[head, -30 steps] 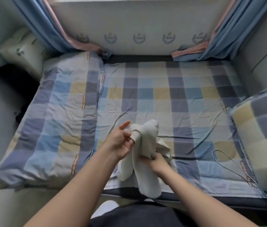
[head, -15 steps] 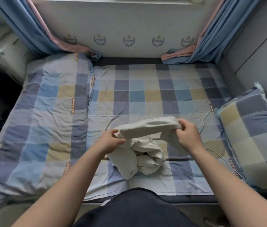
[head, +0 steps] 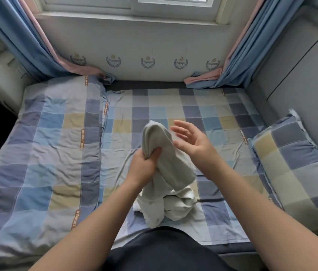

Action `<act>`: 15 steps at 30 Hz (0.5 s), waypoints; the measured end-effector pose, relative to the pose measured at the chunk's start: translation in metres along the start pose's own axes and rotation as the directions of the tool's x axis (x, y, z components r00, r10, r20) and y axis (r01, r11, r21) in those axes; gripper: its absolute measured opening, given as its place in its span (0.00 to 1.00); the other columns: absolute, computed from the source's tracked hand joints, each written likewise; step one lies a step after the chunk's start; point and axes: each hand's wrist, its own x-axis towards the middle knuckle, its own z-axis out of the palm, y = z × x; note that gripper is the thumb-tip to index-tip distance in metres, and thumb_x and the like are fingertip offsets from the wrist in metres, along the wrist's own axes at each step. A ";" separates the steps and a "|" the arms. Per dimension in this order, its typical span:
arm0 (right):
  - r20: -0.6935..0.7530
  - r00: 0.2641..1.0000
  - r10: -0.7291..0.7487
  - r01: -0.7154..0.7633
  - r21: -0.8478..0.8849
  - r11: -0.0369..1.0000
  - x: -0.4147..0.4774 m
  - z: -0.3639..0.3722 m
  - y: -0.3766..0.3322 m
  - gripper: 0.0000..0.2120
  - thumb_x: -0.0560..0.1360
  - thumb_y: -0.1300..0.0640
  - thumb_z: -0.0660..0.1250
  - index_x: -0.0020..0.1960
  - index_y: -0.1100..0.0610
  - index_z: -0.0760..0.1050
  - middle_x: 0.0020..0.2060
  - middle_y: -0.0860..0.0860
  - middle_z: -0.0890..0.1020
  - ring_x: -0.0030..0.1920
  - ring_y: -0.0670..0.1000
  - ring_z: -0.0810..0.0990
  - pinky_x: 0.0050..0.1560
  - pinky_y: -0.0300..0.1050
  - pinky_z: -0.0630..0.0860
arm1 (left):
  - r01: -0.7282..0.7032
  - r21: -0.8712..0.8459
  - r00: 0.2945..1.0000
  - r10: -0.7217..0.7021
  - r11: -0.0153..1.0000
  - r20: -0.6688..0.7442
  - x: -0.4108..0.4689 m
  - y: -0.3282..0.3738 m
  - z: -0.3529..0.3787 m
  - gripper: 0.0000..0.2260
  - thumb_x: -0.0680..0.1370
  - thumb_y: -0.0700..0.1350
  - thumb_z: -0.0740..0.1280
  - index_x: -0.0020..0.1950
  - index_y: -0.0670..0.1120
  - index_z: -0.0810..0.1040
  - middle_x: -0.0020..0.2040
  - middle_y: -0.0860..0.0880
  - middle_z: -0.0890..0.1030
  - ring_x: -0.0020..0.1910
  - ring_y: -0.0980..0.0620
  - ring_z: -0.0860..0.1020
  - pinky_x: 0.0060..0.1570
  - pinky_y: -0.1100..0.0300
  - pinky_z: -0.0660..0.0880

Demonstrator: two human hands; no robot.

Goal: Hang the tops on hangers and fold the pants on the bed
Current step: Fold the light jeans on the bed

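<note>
Gripping pale garment point(head: 172, 169) in left hand point(head: 144, 167), quilt point(head: 52, 145) left, pillow point(head: 294, 165) right

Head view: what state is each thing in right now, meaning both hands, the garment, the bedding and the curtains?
Left hand: grips the garment's bunched upper part.
Right hand: open, fingers spread, holding nothing.
Pale garment: unfolded and crumpled, one end lifted, the rest heaped on the bed sheet.
Pillow: lying at the bed's right side.
Curtains: drawn aside.
</note>
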 end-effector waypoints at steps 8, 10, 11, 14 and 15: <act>0.181 0.898 0.400 -0.384 -0.118 0.916 -0.035 0.044 0.088 0.31 0.71 0.55 0.79 0.70 0.47 0.69 0.56 0.42 0.80 0.49 0.31 0.80 0.45 0.27 0.76 | 0.273 -0.478 0.937 -0.344 0.835 -0.065 0.007 0.029 -0.031 0.09 0.82 0.47 0.67 0.57 0.43 0.80 0.47 0.43 0.87 0.47 0.44 0.86 0.40 0.54 0.82; 0.221 0.913 0.344 -0.307 -0.185 0.934 -0.030 0.061 0.101 0.22 0.73 0.59 0.76 0.63 0.48 0.72 0.49 0.39 0.79 0.44 0.31 0.79 0.41 0.23 0.71 | 0.315 -0.550 0.921 -0.390 0.773 -0.021 0.006 0.035 -0.032 0.10 0.83 0.45 0.66 0.60 0.40 0.79 0.51 0.40 0.86 0.49 0.43 0.86 0.45 0.51 0.83; 0.212 0.920 0.329 -0.282 -0.224 0.933 -0.026 0.067 0.104 0.16 0.75 0.59 0.74 0.59 0.50 0.74 0.45 0.39 0.80 0.43 0.36 0.79 0.40 0.25 0.71 | 0.332 -0.580 0.912 -0.411 0.744 -0.005 0.006 0.037 -0.033 0.11 0.83 0.45 0.65 0.61 0.39 0.79 0.53 0.39 0.86 0.50 0.42 0.85 0.48 0.49 0.83; 0.106 0.923 0.370 -0.303 -0.393 0.868 -0.014 0.071 0.108 0.06 0.79 0.56 0.66 0.45 0.46 0.76 0.35 0.39 0.80 0.38 0.41 0.77 0.33 0.29 0.70 | 0.330 -0.651 0.898 -0.440 0.683 -0.006 0.012 0.040 -0.045 0.14 0.84 0.43 0.62 0.66 0.37 0.75 0.58 0.37 0.83 0.53 0.40 0.84 0.53 0.47 0.82; 0.086 0.916 0.392 -0.325 -0.413 0.851 -0.012 0.069 0.111 0.08 0.79 0.56 0.65 0.43 0.46 0.76 0.36 0.40 0.80 0.39 0.41 0.77 0.33 0.30 0.69 | 0.311 -0.670 0.899 -0.438 0.674 -0.023 0.016 0.042 -0.050 0.14 0.85 0.42 0.61 0.68 0.36 0.74 0.59 0.36 0.82 0.52 0.41 0.84 0.52 0.48 0.82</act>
